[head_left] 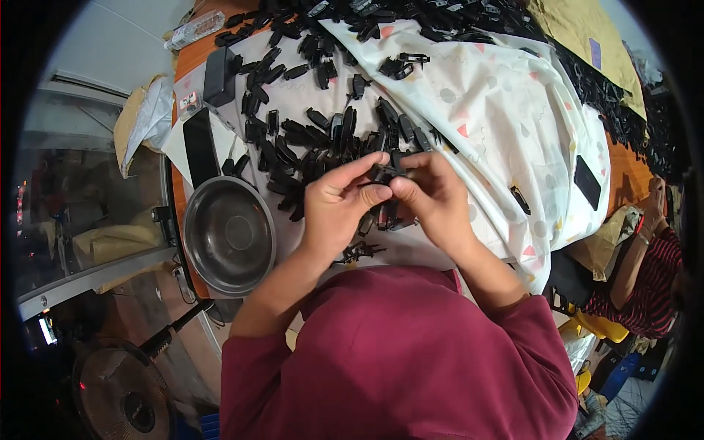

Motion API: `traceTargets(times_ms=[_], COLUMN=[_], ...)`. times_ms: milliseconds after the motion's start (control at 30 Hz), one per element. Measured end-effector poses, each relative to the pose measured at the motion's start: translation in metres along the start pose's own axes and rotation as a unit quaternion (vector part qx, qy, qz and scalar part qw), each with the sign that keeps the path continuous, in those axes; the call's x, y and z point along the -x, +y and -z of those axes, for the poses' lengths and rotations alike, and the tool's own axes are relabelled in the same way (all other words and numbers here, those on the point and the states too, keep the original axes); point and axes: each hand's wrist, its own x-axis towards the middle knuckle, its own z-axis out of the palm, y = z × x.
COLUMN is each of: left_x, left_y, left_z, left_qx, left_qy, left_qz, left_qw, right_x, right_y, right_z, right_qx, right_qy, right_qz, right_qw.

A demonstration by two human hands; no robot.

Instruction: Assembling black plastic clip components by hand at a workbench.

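Close in front of my chest, both hands meet around a small black plastic piece (pixel 383 174); its exact kind cannot be made out. My left hand (pixel 334 209) pinches it between thumb and forefinger from the left. From the right, the thumb and fingers of my right hand (pixel 444 202) close on it too, covering part of it. Beyond my fingers lies a loose heap of similar black plastic pieces (pixel 337 136) on a patterned white cloth (pixel 477 110). Several small dark pieces (pixel 359 253) rest just below my hands, near the table's front edge.
A round metal bowl (pixel 229 235) stands at the left edge beside a dark flat panel (pixel 200 147) and a black box (pixel 219 77). A clear plastic bottle (pixel 195 31) lies far left. Another black flat object (pixel 587 183) is at right, where a co-worker's arm (pixel 638 249) shows. A fan (pixel 125 392) stands lower left.
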Motion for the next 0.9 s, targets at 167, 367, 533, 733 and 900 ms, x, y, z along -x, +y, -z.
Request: traceTargets(times_ms=[167, 367, 533, 733, 900], left_x=[0.018, 0.001, -0.097, -0.122, -0.11], left_y=[-0.024, -0.02, -0.026, -0.032, -0.019], left_z=[0.006, 0.021, 0.064, 0.035, 0.023], left_qx=[0.13, 0.108, -0.59, -0.789, -0.738], left_qy=[0.011, -0.033, 0.055, -0.044, -0.012], left_qz=[0.137, 0.193, -0.101, 0.013, -0.037], left_qw=[0.982, 0.975, 0.799, 0.613, 0.673], right_x=[0.011, 0.015, 0.009, 0.011, 0.011], right_y=[0.02, 0.03, 0.035, 0.035, 0.05], right_z=[0.012, 0.021, 0.071, 0.079, 0.069], right_qx=[0.114, 0.106, 0.107, 0.353, 0.547], right_qy=[-0.063, -0.055, 0.101, 0.108, 0.028], right_qz=[0.011, -0.025, 0.0, 0.124, 0.218], right_qw=[0.991, 0.993, 0.989, 0.921, 0.808])
